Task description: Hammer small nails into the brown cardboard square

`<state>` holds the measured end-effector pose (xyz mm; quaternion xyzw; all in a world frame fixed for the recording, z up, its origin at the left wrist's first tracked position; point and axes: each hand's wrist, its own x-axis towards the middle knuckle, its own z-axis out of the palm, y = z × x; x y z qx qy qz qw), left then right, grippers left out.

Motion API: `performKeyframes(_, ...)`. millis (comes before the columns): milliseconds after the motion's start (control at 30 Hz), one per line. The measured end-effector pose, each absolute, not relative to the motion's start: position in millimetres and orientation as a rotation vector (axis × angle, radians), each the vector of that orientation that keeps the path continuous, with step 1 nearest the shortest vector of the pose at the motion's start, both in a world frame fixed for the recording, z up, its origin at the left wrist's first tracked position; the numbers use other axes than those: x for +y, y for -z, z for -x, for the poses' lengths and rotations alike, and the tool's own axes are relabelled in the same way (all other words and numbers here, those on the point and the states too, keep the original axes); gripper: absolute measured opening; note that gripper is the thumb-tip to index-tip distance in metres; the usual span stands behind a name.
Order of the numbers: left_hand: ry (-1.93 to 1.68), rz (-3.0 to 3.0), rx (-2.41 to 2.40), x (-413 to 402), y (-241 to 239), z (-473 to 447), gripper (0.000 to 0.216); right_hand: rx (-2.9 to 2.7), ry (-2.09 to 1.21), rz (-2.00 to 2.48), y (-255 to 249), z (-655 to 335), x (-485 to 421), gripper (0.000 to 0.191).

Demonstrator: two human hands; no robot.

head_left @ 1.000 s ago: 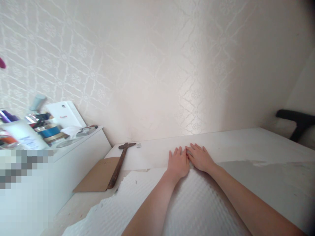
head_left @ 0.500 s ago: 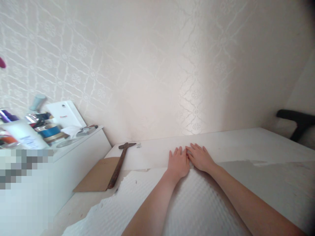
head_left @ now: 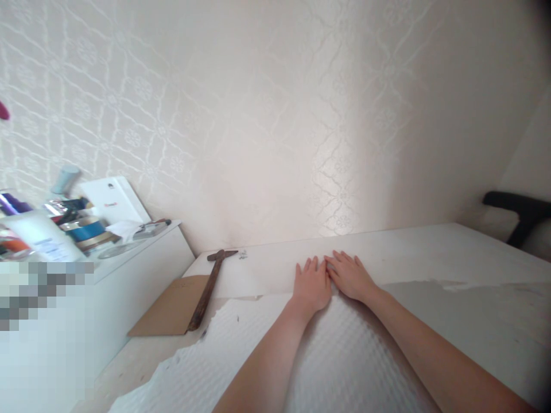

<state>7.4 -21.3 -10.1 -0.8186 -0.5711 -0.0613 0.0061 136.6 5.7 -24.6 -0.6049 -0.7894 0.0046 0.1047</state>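
My left hand (head_left: pixel 312 283) and my right hand (head_left: pixel 349 275) lie flat side by side, fingers stretched out, on the far edge of a white textured sheet (head_left: pixel 344 355) spread over a pale board (head_left: pixel 430 246). Both hands are empty and touch each other at the index fingers. An old hammer (head_left: pixel 209 287) with a rusty head and wooden handle lies to the left, its handle resting on a brown cardboard piece (head_left: pixel 172 307).
A white cabinet (head_left: pixel 142 258) at the left carries bottles, a blue tape roll (head_left: pixel 88 230) and a white box (head_left: pixel 114 199). A patterned wall (head_left: pixel 275 115) rises right behind the board. A black chair armrest (head_left: pixel 519 209) shows at the far right.
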Motion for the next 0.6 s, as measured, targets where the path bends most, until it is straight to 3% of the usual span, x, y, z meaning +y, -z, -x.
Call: performKeyframes(600, 0.192, 2.563, -1.792, -21.8, 9.1, -8.0, 0.053, -2.331, -0.025, 1.788, 22.5, -136.3, 4.6, 0.050)
